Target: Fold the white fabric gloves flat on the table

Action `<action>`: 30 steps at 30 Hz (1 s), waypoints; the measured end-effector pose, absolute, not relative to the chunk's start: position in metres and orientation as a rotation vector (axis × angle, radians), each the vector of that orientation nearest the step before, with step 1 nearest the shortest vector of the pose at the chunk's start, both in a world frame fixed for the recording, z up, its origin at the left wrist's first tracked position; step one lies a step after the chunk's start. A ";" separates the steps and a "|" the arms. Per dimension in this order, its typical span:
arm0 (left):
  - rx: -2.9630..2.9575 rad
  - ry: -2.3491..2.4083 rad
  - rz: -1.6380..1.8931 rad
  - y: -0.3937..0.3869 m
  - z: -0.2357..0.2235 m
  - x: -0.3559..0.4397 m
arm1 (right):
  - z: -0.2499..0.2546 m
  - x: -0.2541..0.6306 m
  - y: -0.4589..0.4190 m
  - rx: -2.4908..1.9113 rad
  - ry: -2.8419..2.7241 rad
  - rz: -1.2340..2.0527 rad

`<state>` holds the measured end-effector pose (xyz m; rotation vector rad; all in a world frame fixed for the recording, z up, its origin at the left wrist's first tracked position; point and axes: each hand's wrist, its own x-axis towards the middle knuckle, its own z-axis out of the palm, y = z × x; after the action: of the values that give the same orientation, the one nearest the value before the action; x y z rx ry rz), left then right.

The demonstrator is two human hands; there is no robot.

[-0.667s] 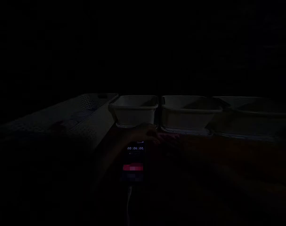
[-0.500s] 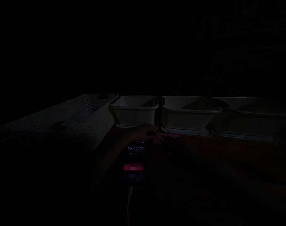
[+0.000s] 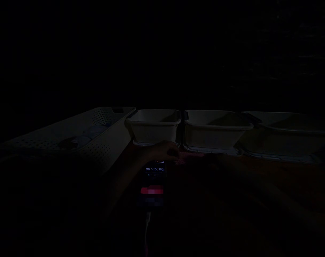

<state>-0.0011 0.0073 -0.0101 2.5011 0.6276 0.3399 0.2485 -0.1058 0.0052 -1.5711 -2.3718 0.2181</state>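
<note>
The scene is very dark. My left hand [image 3: 164,150] reaches in from the lower left, its fingers curled down at the left edge of a pink patterned cloth [image 3: 191,155], seemingly pinching it. The cloth lies flat in front of the bins; its kind of garment or piece cannot be made out. My right hand [image 3: 214,160] is a dim shape at the cloth's right side, its forearm coming from the lower right. Shadow hides its fingers. Just below my left hand lies a lit phone [image 3: 153,185] showing a timer.
A white perforated basket [image 3: 116,137] with crumpled items inside stands at left. Three pale bins stand in a row behind my hands: a left bin [image 3: 154,132], a middle bin [image 3: 213,135] and a right bin [image 3: 285,141]. A white cable [image 3: 147,228] runs from the phone.
My right hand and forearm show slightly more clearly and have shifted at the cloth's right side, covering part of it. My left hand stays nearly in place, and the view is a little brighter.
</note>
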 end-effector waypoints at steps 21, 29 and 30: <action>2.692 0.466 0.348 -0.006 0.002 0.005 | -0.013 0.229 -0.098 -1.364 -2.270 0.158; 2.709 0.493 0.364 -0.005 0.000 0.003 | -0.048 0.231 -0.087 -1.139 -2.521 0.065; 2.701 0.497 0.358 -0.006 0.000 0.003 | -0.048 0.232 -0.086 -1.143 -2.526 0.062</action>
<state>0.0033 -0.0056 -0.0005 2.7006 0.4972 0.3579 0.2316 -0.0865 -0.0482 -1.1433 -2.5262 0.0615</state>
